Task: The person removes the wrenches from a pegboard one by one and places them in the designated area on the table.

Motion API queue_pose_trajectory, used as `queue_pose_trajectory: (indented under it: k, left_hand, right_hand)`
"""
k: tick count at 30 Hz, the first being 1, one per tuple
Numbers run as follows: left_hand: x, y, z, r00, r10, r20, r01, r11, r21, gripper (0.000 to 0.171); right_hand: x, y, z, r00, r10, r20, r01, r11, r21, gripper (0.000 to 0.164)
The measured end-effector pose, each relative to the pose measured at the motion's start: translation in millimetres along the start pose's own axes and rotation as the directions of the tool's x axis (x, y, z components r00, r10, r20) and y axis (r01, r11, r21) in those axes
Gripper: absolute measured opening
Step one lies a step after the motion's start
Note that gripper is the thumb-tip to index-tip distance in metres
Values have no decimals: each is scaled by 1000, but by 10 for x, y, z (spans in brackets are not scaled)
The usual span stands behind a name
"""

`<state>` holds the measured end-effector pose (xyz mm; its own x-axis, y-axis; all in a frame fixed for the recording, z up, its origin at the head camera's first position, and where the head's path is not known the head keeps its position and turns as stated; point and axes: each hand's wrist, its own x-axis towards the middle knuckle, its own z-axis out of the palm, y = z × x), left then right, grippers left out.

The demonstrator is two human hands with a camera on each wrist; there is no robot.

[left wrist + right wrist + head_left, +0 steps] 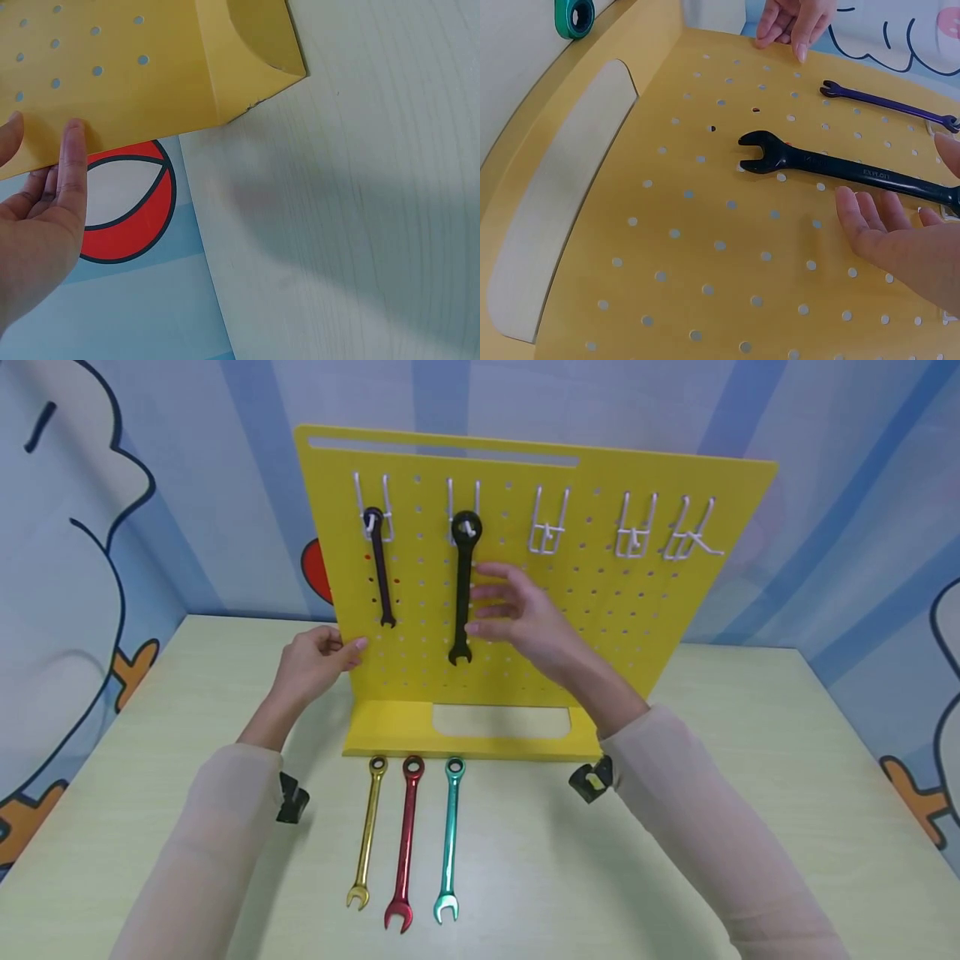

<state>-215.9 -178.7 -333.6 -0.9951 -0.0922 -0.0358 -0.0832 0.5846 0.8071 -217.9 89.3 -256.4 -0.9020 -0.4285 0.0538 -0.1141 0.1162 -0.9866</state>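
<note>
Right hand [528, 618] is gripping nothing, its fingers uncurled and slightly bent as it is hovering just to the right of a black wrench [462, 593] at a yellow pegboard [420, 660]; whether a fingertip is touching the metal, I cannot tell from where I am standing. Lettering along the shank is reading "EXPLOIT," plain in the right wrist view. The tool is hanging ring end up on the second white hook [451, 502] from the left, its open end pointing down. Left hand [307, 668] is holding the pegboard's left edge, one fingertip resting on the front face.

On the first hook [387, 497], a smaller dark purple wrench [382, 572] is hanging the same way, well clear of the black one. Three further white hooks [632, 554] are lining up to the right. On the pale wood-grain counter [750, 793], just in front of the base [390, 727], a gold wrench [368, 835], a red wrench [406, 852] and a green wrench [452, 835] are lying from left to right, ring ends facing the pegboard; any marks on them are proving too small to read. Pale sleeves [705, 827] are covering both arms, a small black device [292, 799] sitting at each wrist. Behind, a blue-striped wall [525, 402] is showing cartoon figures [67, 568].
</note>
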Motion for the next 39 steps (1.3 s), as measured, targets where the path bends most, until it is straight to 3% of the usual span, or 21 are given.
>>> queue_pose_trajectory:
  k: [3, 7, 14, 17, 20, 27, 39]
  left_hand:
    - [18, -19, 7, 1000, 3, -4, -3, 1000, -1, 50]
    - [140, -158, 53, 999, -1, -34, 1, 1000, 9, 54]
    - [242, -259, 73, 1000, -9, -23, 9, 1000, -12, 58]
    - [307, -338, 101, 999, -13, -39, 14, 1000, 20, 59]
    - [304, -333, 98, 999, -12, -35, 12, 1000, 14, 58]
    - [101, -93, 35, 1000, -14, -20, 14, 1000, -11, 53]
    - [414, -466, 130, 999, -26, -41, 26, 1000, 12, 58]
  right_hand:
    - [1, -3, 2, 1000, 0, 0, 0, 1000, 6, 64]
    - [-3, -6, 8, 1000, 3, 6, -3, 1000, 20, 62]
    - [-2, -15, 17, 1000, 14, 14, -14, 1000, 25, 62]
    - [3, -21, 23, 1000, 17, 14, -18, 1000, 17, 61]
    - [8, -28, 33, 1000, 21, 15, -21, 1000, 15, 60]
    - [6, -53, 48, 1000, 20, 7, -20, 1000, -4, 60]
    - [-2, -41, 45, 1000, 4, 3, -4, 999, -37, 62]
